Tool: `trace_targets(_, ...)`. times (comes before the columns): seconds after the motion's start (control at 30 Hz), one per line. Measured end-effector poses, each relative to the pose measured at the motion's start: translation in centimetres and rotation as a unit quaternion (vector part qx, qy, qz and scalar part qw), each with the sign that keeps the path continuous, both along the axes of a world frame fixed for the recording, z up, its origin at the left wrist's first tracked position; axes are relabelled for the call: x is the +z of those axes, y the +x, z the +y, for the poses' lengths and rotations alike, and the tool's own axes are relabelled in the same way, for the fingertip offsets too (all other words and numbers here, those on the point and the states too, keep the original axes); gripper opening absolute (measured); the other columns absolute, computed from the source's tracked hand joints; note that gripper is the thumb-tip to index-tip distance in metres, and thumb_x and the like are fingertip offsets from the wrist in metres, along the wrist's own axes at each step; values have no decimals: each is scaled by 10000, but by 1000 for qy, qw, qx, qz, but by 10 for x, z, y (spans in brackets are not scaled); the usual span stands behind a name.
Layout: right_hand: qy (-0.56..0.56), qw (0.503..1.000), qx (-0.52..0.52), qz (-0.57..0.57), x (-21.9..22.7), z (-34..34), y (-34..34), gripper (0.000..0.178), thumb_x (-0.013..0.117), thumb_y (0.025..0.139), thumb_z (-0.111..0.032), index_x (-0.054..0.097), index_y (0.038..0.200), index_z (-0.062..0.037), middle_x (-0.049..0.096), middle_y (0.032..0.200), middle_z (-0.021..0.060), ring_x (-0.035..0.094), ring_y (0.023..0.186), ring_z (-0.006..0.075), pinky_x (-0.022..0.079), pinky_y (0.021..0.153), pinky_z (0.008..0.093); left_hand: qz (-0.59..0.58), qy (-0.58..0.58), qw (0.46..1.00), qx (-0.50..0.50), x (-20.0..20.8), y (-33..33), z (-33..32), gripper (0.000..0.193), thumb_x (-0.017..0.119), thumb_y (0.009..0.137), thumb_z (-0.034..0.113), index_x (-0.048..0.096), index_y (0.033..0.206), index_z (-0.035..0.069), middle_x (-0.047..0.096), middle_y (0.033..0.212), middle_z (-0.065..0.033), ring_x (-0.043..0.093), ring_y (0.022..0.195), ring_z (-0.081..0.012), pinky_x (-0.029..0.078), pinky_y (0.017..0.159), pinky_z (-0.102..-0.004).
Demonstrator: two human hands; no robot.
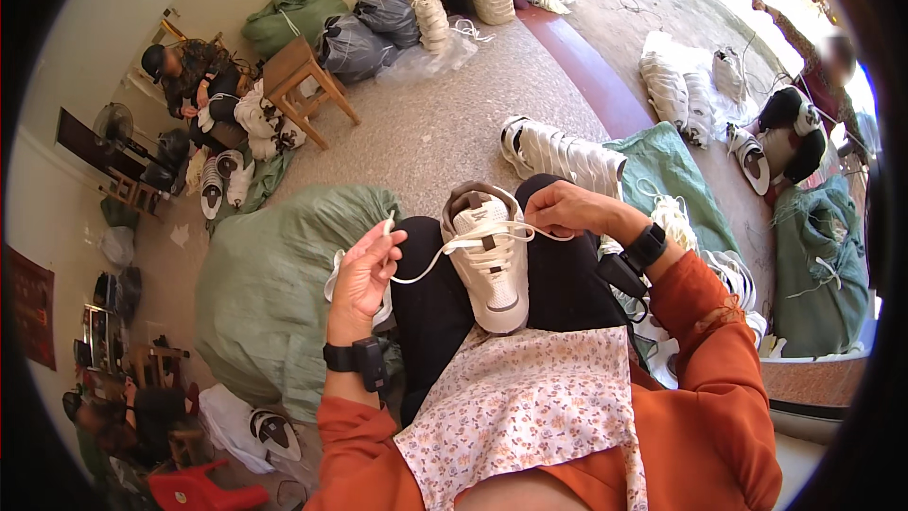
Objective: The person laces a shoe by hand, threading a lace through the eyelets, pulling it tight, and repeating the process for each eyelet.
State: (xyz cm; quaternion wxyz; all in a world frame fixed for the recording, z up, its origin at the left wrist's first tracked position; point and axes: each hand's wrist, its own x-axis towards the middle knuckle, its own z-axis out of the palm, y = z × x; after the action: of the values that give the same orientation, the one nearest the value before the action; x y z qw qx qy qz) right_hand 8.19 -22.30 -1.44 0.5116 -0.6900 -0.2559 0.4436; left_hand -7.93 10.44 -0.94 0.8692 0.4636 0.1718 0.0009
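Note:
A white and grey sneaker [489,270] rests between my knees, its toe toward me and its collar away. A cream shoelace [484,237] runs through its eyelets and crosses over the tongue. To the left of the shoe, my left hand [367,260] pinches one end of the lace, the tip poking up above the fingers. My right hand [572,210] is closed on the lace's other side, just right of the shoe. Between shoe and left hand the lace hangs in a slack curve; on the right it is short.
A big green sack [284,293] lies against my left side. Nested white shoes [563,153] lie ahead, and more shoes and laces [676,227] sit at my right on a green sheet [662,156]. A wooden stool [301,85] stands farther off. Other people sit working around the room.

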Motion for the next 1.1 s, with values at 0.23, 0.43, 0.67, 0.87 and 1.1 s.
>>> trace_targets(0.23,-17,997,-79,-13,12,16,-11,176,600,938,-178,653,853,-33,528,589,-41,459,459,32,314,392,208,34,213,974,-71,-13,17,-59,160,652,933,127,641,1012,-12,698,815,-71,536,559,-38,328,433,-147)
trace_targets(0.43,1,997,-81,0,6,18,-11,205,601,955,-191,648,828,-37,529,575,-31,479,462,45,345,401,201,-31,314,947,-59,-31,0,-72,133,636,930,113,634,904,-17,644,748,-10,540,650,-33,436,585,-200)
trace_targets(0.67,-11,999,-27,-38,8,15,-7,213,566,987,-198,677,938,-24,625,660,4,550,510,49,438,454,187,-64,406,909,65,-30,3,-58,180,635,923,152,664,894,-23,651,697,-39,560,641,-56,467,590,-254)
trace_targets(0.87,-25,998,-60,-25,8,17,-6,212,569,990,-188,680,957,-11,663,727,20,602,563,60,479,469,190,-71,473,878,38,-31,7,-62,179,636,881,176,680,864,3,648,662,-118,626,596,-152,482,576,-316)
trace_targets(1.1,-42,998,-36,-41,10,17,-3,220,569,989,-191,679,960,-3,684,774,33,633,597,72,501,496,194,-84,493,866,-33,-31,15,-52,163,604,877,143,648,861,-13,603,670,-47,539,640,-78,453,596,-280)
